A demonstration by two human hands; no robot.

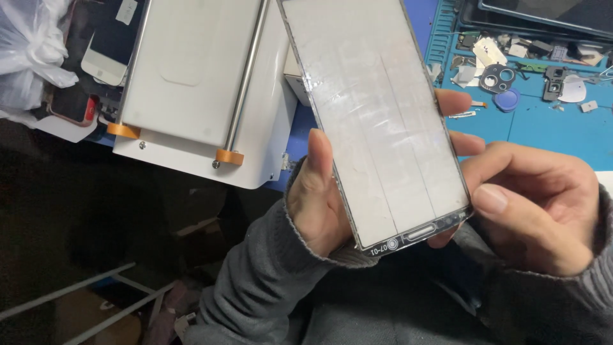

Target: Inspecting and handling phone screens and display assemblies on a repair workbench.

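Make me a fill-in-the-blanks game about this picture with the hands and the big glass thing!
1. Both hands hold a flat ____ panel.
2. The left hand wears a ____ sleeve.
3. The work mat under the small parts is ____.
4. The white machine has two ____ clips at its rod ends.

Missing words: glass, grey, blue, orange.

Phone glass panel (377, 121): thin, flat rectangle, pale whitish face with faint streaks, scratches and two long lengthwise lines. Narrow clear border with dark edging; pill-shaped slot and small round mark at the lower end. Held up off the bench, tilted, long axis running from top centre of the frame down to lower centre-right. Upper end cut off by the top edge. Lower part gripped along both long sides.
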